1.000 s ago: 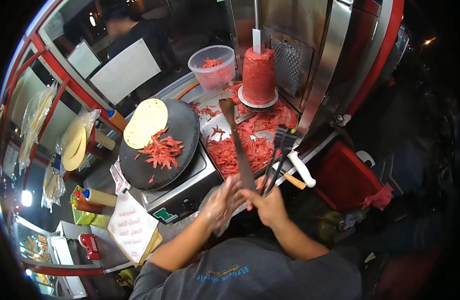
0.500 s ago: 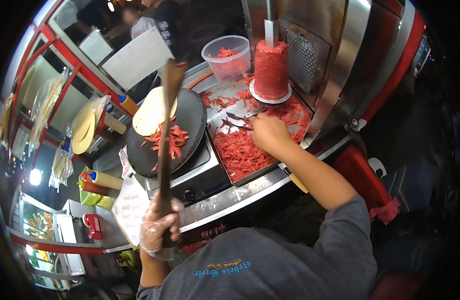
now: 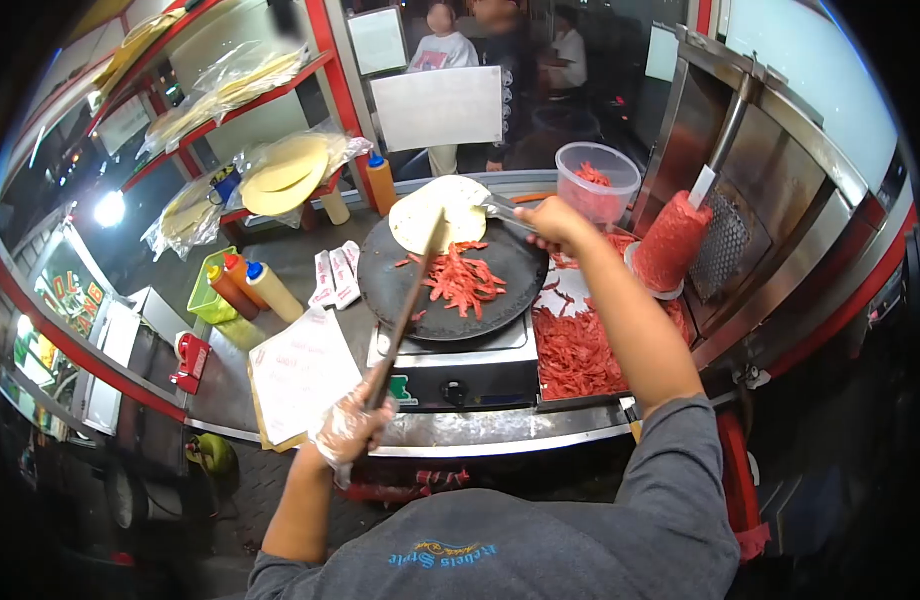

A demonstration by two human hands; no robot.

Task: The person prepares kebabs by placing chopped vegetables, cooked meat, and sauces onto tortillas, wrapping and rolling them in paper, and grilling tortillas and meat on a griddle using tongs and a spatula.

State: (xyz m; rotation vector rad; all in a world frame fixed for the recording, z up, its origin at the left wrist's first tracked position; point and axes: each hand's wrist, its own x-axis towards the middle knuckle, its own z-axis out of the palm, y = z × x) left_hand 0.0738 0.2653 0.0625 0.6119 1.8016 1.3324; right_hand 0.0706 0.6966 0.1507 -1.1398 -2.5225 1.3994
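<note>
My left hand (image 3: 352, 425), in a clear plastic glove, is closed around a long, flat brown tool (image 3: 408, 310) slanting up over the round black griddle (image 3: 520, 290). Whether the tool is a spatula or a knife, I cannot tell. My bare right hand (image 3: 558, 224) grips metal tongs (image 3: 508, 214), their tips at the right edge of a pale flatbread (image 3: 425, 222). The bread lies on the far side of the griddle. Red meat strips (image 3: 463, 285) are heaped in front of it, partly touching its near edge.
A tray of red meat strips (image 3: 575, 350) stands right of the griddle, under the meat spit (image 3: 670, 240). Behind it is a clear tub (image 3: 600, 190). Printed paper (image 3: 305, 370), sauce bottles (image 3: 272, 292) and a red stapler-like object (image 3: 190, 362) occupy the left counter. Bagged flatbreads (image 3: 285, 175) sit on shelves.
My right hand has gone from the meat tray to the flatbread on the griddle with the tongs. My left hand still holds the brown tool. The view has turned leftward.
</note>
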